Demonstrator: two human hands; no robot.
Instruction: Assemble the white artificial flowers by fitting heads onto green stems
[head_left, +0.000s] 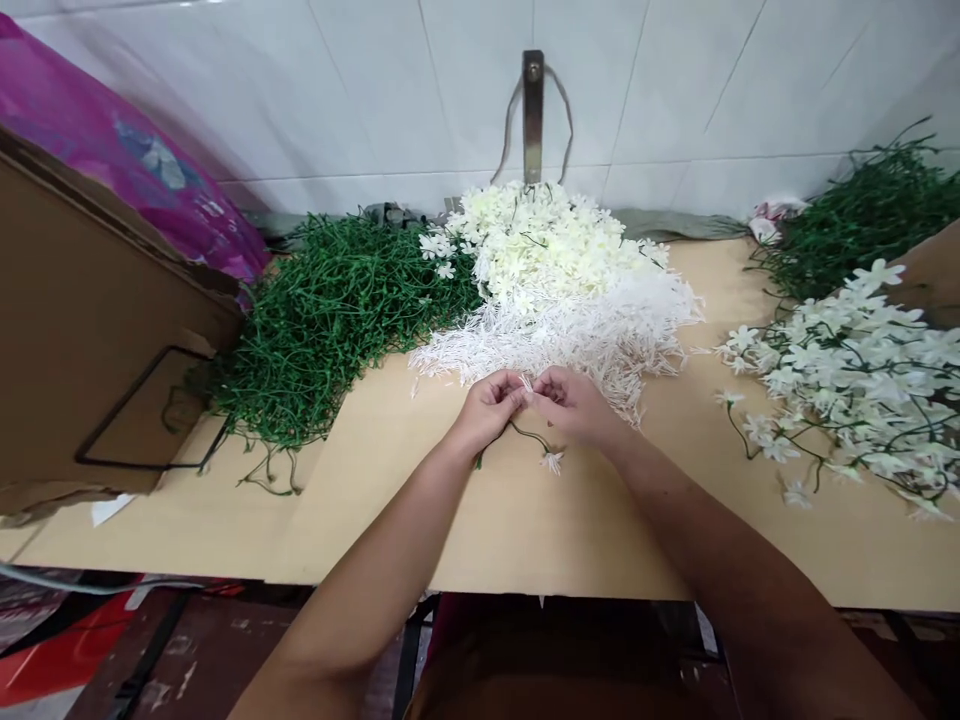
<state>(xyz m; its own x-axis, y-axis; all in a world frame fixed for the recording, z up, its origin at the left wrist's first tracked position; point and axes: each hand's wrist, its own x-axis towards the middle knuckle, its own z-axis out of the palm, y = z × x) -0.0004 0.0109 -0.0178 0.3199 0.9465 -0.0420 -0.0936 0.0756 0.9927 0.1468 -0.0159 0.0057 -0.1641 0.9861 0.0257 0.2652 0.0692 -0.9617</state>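
My left hand [493, 402] and my right hand [564, 398] meet fingertip to fingertip over the table, both closed in a pinch. From the left fingers hangs a green artificial flower stem [529, 432], with a small white tuft at the end of one branch. Between the fingertips shows a small white stamen piece [526, 383], touched by the right fingers. Just beyond the hands lies a heap of thin white stamen pieces [570, 335]. Cream-white artificial petals [540, 240] are piled behind it.
Green stems [345, 310] form a heap at the left, beside a cardboard box [97, 330]. Assembled white flowers [862, 370] lie at the right, with more green stems [877, 220] behind. A metal strip [533, 115] stands against the tiled wall. The table's front edge is near my body.
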